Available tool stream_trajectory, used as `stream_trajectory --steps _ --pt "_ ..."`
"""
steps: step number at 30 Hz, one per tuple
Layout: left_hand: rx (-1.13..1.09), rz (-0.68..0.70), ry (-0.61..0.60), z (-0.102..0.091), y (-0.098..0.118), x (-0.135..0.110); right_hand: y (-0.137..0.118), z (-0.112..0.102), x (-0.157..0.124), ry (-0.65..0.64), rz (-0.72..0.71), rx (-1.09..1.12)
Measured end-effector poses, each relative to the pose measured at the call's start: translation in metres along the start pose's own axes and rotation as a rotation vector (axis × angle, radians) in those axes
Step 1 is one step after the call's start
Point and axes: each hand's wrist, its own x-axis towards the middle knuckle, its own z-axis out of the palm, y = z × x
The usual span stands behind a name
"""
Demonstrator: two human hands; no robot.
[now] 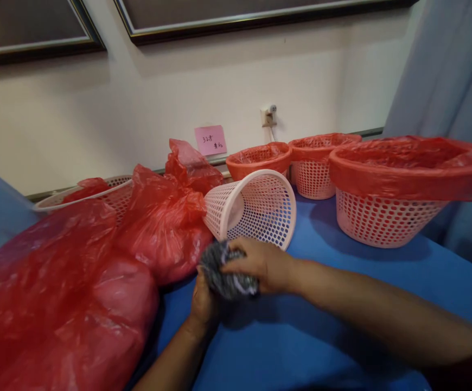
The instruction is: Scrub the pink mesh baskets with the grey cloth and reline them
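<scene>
A crumpled, mottled dark grey cloth (230, 274) with a pale edge is bunched between my two hands, slightly blurred. From the upper right, my right hand (266, 263) grips it, thumb and fingers closed over the top. My left hand (204, 301) closes on it from the lower left, with its fingers partly hidden behind the cloth. Just beyond my hands, a pale pink perforated basket (223, 209) lies on its side, its mouth toward me. Beneath everything spreads a blue table surface (256, 342).
Bulging red plastic bags (97, 293) crowd the left side, with another basket (122, 190) behind them. Along the back and right stand baskets lined with red bags, the largest basket (382, 217) at far right. A pink note (210, 140) and socket (268, 117) are on the wall.
</scene>
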Motion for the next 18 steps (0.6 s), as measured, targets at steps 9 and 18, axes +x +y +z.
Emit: stream_trajectory --steps 9,18 --pt "0.205 0.066 0.16 0.011 0.013 0.001 0.016 -0.002 -0.087 -0.381 0.423 -0.149" --pt "0.184 0.109 0.149 -0.002 0.014 0.005 0.084 -0.047 -0.132 0.099 0.876 -0.299"
